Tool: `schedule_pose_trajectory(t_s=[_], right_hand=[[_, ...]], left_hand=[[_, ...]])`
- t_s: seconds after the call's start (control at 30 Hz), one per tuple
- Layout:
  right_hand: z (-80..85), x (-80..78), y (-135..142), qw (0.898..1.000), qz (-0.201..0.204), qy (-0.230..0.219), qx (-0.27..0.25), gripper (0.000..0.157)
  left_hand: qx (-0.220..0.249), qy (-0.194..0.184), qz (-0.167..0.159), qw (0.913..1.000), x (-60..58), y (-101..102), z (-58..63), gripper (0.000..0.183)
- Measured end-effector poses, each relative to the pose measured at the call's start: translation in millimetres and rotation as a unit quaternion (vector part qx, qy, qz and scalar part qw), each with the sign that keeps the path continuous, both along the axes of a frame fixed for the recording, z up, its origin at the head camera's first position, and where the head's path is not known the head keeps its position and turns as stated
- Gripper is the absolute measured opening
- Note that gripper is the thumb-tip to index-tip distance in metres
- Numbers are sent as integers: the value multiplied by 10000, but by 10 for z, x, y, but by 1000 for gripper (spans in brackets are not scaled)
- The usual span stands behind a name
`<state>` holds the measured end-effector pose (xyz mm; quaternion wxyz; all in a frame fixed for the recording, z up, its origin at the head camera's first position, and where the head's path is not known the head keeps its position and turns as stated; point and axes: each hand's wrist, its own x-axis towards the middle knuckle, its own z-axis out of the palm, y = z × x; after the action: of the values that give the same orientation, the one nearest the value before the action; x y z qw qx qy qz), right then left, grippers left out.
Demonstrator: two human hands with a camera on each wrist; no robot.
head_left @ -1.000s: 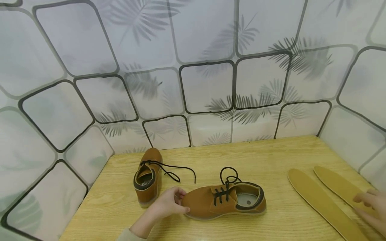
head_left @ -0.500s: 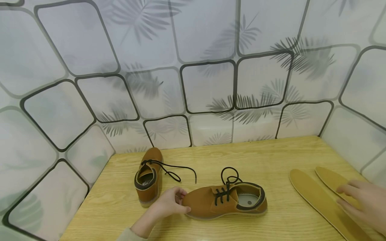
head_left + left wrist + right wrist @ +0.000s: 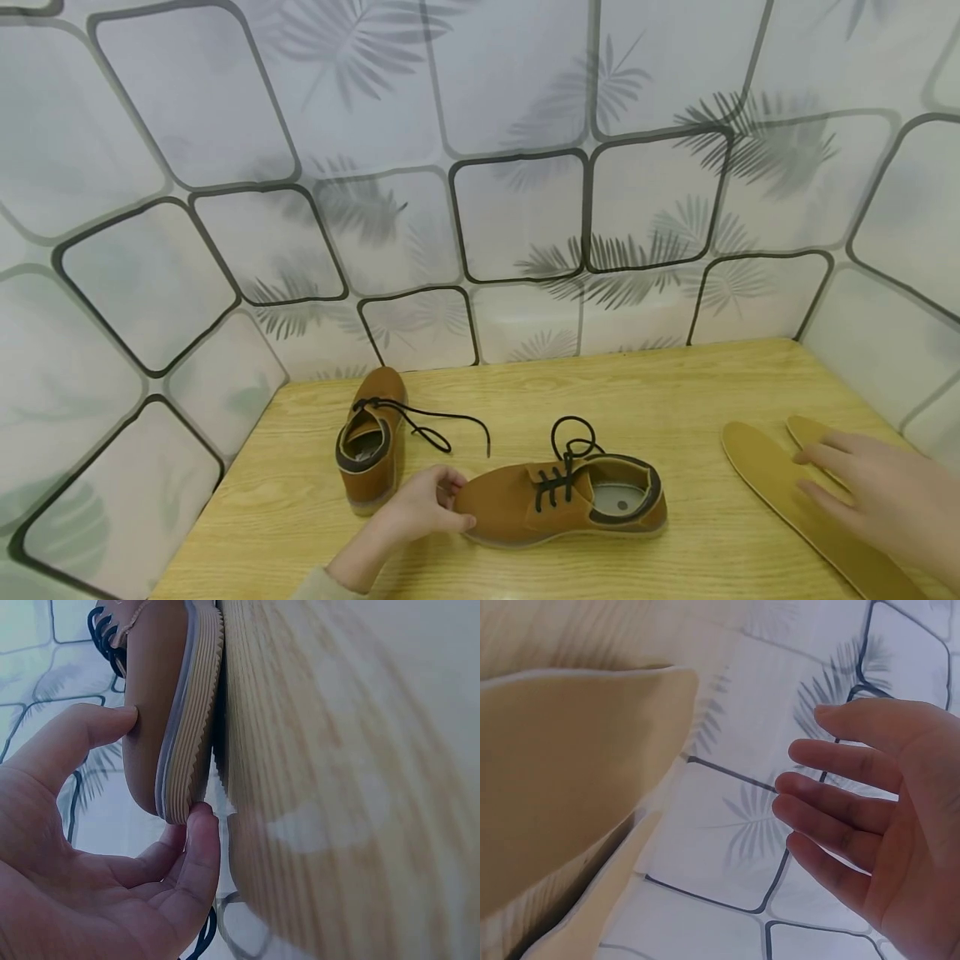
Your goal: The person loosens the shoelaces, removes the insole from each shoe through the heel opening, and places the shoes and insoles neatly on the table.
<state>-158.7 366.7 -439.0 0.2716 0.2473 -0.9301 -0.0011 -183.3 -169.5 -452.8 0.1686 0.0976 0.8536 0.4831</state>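
Note:
A brown lace-up shoe [image 3: 498, 504] with black laces lies sideways on the wooden table, toe to the left. My left hand [image 3: 423, 510] grips its toe; in the left wrist view the thumb presses the upper while curled fingers [image 3: 201, 832] meet the sole's tip. Over two tan insoles at the right, my right hand [image 3: 873, 500] hovers with fingers loosely extended. The nearer insole [image 3: 765, 475] shows along much of its length; the farther insole [image 3: 806, 430] is mostly hidden behind that hand. In the right wrist view nothing lies between the spread fingers [image 3: 832, 810].
A second brown shoe [image 3: 378, 479] stands at the left, toe toward the wall, its black lace [image 3: 457, 418] trailing right. Patterned white sheeting [image 3: 517, 217] with leaf prints encloses the table [image 3: 637, 383] at back and sides.
My right hand has moved left from the right edge, over the farther insole and toward the nearer one. The left hand keeps its grip on the shoe's toe.

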Motion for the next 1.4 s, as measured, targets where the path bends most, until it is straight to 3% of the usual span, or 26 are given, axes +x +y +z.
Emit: schedule_pose_trajectory(t_s=[0.23, 0.37, 0.53, 0.73, 0.87, 1.1, 1.27, 1.4], right_hand=[[81, -12, -132, 9997, -123, -213, 20, 32], [118, -25, -180, 9998, 16, -180, 24, 32], [139, -44, -228, 9997, 218, 51, 5, 43], [140, -61, -314, 9997, 223, 95, -46, 28], [154, -71, -405, 9998, 80, -104, -117, 30], [201, -113, -549, 9990, 315, 84, -301, 30], [240, -118, -686, 9993, 195, -184, -259, 25], [263, -147, -794, 9993, 242, -154, -231, 25]], left_hand=[[-90, 53, -5, 9999, -1, 3, 1, 42], [-88, 68, -16, 9999, -2, 5, 0, 42], [-48, -8, 25, 10000, -2, 11, 7, 42], [-8, -47, 44, 10000, 3, 13, 18, 42], [30, -29, 28, 10000, 8, 11, 16, 41], [42, -40, 28, 10000, 6, 7, 9, 42], [42, -36, 21, 10000, -1, 7, 4, 42], [66, -51, 16, 10000, -2, 3, 2, 42]])
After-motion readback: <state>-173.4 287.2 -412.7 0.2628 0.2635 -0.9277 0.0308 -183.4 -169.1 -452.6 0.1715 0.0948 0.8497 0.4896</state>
